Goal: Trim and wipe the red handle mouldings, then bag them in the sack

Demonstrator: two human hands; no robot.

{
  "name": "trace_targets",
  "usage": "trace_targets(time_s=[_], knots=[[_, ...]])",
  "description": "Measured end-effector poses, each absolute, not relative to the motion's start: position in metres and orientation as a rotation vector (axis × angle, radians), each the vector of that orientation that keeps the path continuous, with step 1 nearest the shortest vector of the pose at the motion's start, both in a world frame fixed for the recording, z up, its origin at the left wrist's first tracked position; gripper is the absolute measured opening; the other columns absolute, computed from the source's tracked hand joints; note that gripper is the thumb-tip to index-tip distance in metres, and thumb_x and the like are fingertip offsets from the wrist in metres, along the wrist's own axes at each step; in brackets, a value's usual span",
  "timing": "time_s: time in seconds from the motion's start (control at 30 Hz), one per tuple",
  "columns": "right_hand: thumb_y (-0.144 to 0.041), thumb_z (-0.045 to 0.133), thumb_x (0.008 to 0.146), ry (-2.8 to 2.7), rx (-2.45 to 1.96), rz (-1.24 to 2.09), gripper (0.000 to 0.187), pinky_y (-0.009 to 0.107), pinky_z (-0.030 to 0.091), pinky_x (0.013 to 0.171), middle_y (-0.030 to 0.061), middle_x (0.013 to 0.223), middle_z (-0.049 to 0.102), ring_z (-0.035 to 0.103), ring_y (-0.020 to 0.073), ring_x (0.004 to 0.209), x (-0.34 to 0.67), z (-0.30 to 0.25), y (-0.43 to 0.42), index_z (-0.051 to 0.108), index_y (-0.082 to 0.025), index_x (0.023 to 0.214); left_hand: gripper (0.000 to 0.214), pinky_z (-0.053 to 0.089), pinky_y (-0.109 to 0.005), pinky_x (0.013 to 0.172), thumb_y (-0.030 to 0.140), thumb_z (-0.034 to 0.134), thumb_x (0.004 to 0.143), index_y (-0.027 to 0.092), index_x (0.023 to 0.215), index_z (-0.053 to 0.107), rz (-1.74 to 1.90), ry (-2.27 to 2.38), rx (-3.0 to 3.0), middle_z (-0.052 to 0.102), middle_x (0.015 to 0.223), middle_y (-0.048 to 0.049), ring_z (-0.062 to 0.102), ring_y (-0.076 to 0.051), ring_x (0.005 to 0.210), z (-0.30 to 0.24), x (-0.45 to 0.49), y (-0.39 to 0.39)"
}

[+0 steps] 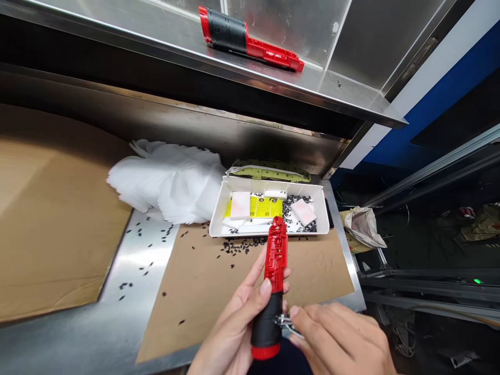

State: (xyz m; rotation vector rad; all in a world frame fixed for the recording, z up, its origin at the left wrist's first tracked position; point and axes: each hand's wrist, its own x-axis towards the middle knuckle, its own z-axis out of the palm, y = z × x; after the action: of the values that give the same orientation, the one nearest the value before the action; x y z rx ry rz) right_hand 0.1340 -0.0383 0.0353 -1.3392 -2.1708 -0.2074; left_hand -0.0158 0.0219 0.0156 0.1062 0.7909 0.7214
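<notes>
My left hand (244, 317) is wrapped round a red and black plastic housing (276, 255), its thumb lying along the side. The housing's red end points away from me and shows an open, ribbed inside; its black sleeve ends in a red rim near my body. In my right hand (344, 336) is a nail clipper (286, 321) of shiny metal, pinched between thumb and fingers. The clipper's jaws touch the right side of the black sleeve. Just beyond the housing stands a white tray (215, 213) holding pale sponge blocks (303, 212), a yellow packet (266, 207) and small black bits.
A second red and black housing (250, 41) lies on the metal shelf (344, 96) above. White foam sheets (175, 179) are heaped left of the tray, beside a large cardboard box (54, 208). Black bits (238, 246) litter the cardboard mat (187, 302). An open bag (363, 226) stands right.
</notes>
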Motion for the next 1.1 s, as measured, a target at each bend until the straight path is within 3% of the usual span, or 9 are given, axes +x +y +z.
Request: trace_targets(time_s=[0.4,0.67,0.83,0.93,1.1], knots=[[-0.007,0.059,0.088,-2.219,-1.380,-0.235,0.013,0.020,0.052,0.051,0.0019,0.074,0.073,0.066,0.0101,0.054,0.136,0.035,-0.040,0.070,-0.010,0.094,0.077,0.053,-0.024,0.069,0.029,0.083,0.069,0.034,0.138,0.048,0.702,0.806,0.173,0.067,0.088,-0.0034,0.057,-0.014,0.073,0.015,-0.013,0.024],[-0.002,0.058,0.085,-2.194,-1.343,-0.254,0.014,0.021,0.053,0.049,0.0019,0.071,0.073,0.066,0.0114,0.051,0.134,0.031,-0.041,0.069,-0.010,0.089,0.062,0.054,-0.025,0.070,0.021,0.074,0.078,0.032,0.135,0.053,0.696,0.815,0.160,0.068,0.095,-0.0054,0.060,-0.014,0.077,0.009,-0.012,0.022],[-0.013,0.064,0.086,-1.721,-1.393,-0.298,0.007,0.017,0.055,0.050,-0.0017,0.065,0.073,0.067,0.0104,0.051,0.141,0.042,-0.041,0.070,-0.017,0.085,0.045,0.057,-0.028,0.071,0.012,0.065,0.084,0.023,0.127,0.060,0.697,0.774,0.049,0.069,0.103,-0.0115,0.064,-0.014,0.076,0.008,-0.013,0.025],[-0.009,0.067,0.083,-1.823,-1.398,-0.295,0.009,0.017,0.057,0.053,-0.0001,0.070,0.074,0.068,0.0110,0.054,0.146,0.048,-0.041,0.069,-0.015,0.088,0.046,0.058,-0.029,0.071,0.009,0.062,0.085,0.020,0.130,0.057,0.718,0.774,0.035,0.070,0.099,-0.0133,0.065,-0.015,0.078,0.007,-0.015,0.027],[-0.011,0.060,0.088,-2.093,-1.348,-0.136,0.012,0.019,0.058,0.055,0.0044,0.077,0.074,0.069,0.0124,0.059,0.142,0.041,-0.039,0.066,-0.010,0.099,0.060,0.058,-0.029,0.074,0.019,0.076,0.077,0.020,0.133,0.055,0.711,0.745,0.031,0.069,0.111,-0.0143,0.065,-0.016,0.078,0.001,-0.018,0.024]])
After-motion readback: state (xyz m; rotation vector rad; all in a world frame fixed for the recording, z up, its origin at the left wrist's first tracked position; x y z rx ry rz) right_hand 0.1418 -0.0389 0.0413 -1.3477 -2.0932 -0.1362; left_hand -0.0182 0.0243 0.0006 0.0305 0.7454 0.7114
